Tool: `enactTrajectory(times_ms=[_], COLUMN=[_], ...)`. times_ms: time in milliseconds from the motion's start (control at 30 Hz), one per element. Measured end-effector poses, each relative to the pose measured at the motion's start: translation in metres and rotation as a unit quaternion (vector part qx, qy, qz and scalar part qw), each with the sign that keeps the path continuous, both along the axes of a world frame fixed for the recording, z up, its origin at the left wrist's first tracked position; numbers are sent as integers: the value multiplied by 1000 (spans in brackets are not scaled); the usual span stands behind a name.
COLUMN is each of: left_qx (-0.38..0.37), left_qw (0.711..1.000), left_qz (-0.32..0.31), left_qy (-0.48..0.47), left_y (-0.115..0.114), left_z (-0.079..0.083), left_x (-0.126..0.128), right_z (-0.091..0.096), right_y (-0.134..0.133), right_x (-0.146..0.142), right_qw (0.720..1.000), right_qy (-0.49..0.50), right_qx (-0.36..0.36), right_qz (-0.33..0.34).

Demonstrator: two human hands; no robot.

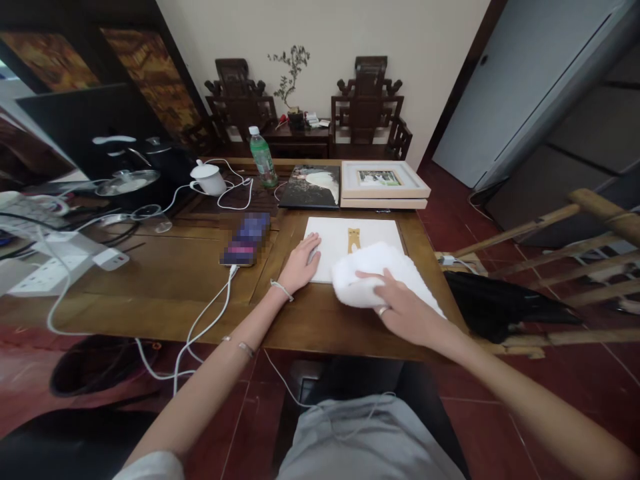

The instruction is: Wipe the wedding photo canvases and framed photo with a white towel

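A white picture panel with a small orange cat on it lies flat on the wooden table. My left hand rests on the panel's left edge, fingers stretched out flat. My right hand presses down on a fluffy white cloth that covers the panel's right front corner; the fingers lie over the cloth and grip it. A ring shows on one finger.
Behind the panel lie a dark picture and stacked framed pictures. A phone on a white cable, a green bottle, a white cup, power strips and pots sit to the left. A bamboo rack stands right.
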State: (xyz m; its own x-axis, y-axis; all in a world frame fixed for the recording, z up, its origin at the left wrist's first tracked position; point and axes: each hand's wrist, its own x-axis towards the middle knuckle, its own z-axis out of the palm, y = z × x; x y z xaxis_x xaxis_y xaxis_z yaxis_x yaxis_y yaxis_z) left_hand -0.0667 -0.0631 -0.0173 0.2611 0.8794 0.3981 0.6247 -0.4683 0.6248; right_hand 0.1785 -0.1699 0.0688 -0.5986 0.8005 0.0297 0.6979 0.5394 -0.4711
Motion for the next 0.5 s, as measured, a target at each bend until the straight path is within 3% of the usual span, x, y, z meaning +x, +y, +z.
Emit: enactTrajectory(times_ms=[300, 433, 500], left_qx=[10, 6, -13], left_qw=[1000, 994, 992], left_qz=[13, 109, 114], left_qy=[-8, -31, -57], left_y=[-2, -7, -9], left_z=[-2, -2, 1], left_x=[4, 7, 8], right_z=[-12, -20, -23], right_y=[76, 86, 84], right_x=[45, 58, 58], right_qw=[974, 966, 966], right_qy=[17, 62, 75], right_qx=[72, 95, 96], right_qz=[-216, -234, -227])
